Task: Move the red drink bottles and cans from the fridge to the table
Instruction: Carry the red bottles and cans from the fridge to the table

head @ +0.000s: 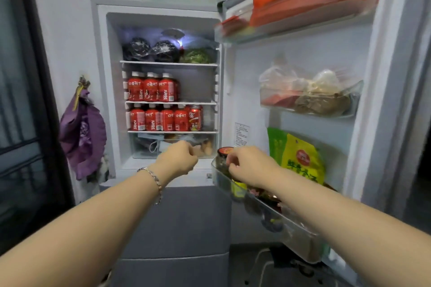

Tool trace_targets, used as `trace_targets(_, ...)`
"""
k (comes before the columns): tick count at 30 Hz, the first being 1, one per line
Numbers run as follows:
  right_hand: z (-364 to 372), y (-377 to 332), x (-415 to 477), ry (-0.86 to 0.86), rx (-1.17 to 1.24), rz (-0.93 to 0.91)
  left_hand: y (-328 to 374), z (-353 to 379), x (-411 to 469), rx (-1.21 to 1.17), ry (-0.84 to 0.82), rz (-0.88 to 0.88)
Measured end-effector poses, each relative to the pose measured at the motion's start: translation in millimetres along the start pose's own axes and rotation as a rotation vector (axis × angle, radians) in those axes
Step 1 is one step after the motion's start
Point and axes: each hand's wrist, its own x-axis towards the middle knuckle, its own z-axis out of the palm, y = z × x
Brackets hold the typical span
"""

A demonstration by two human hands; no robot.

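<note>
The fridge [161, 8] stands open in front of me. Three red juice bottles [151, 88] with white caps line the left of its middle shelf. On the shelf below stand several more red bottles [158, 119] and a red can [194, 117] at the right end. My left hand [178, 158] reaches out below that shelf, in front of the clear drawer, fingers loosely curled and holding nothing. My right hand [248, 165] hovers over the lowest door bin, fingers loosely curled, also holding nothing.
The open door [303, 58] swings out on the right, its bins holding orange bags, wrapped food, a yellow-green packet [300, 161] and jars [225, 154]. Dark bags and greens fill the top shelf. A purple cloth [81, 133] hangs on the wall at left.
</note>
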Motion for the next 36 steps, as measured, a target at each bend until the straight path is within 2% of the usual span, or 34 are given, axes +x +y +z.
trace_targets(4,30.0,-27.3,70.4,-0.117,0.011,0.034,-51.9,-27.7,43.2,-0.014,0.016,-0.043)
trace_targets(9,60.2,-73.2,190.1,-0.165,0.006,0.049,-124.3,-75.6,133.5,0.024,0.098,-0.033)
trace_targets(13,74.7,-95.3,285.2,-0.075,0.059,0.07,-168.1,-99.2,208.8,-0.009,0.183,-0.02)
trace_targets(18,94.2,-98.3,365.9,0.059,0.158,0.055,-192.9,-104.1,271.5,-0.201,0.295,-0.013)
trace_targets(22,104.8,-96.2,439.7,0.161,0.189,0.048,-207.8,-106.7,340.5,-0.153,0.456,-0.008)
trace_targets(26,103.8,-93.7,499.5,0.193,0.197,0.066,-211.2,-112.9,395.3,-0.102,0.558,-0.011)
trace_targets(30,118.0,-88.1,558.3,0.21,0.297,0.006,-211.4,-118.3,445.4,0.027,0.496,-0.09)
trace_targets(33,131.0,-84.4,577.2,0.329,0.39,-0.056,-202.7,-116.7,463.3,0.081,0.453,-0.177)
trace_targets(36,137.3,-69.6,586.2,0.443,0.534,-0.146,-200.1,-117.8,474.4,0.003,0.427,-0.222)
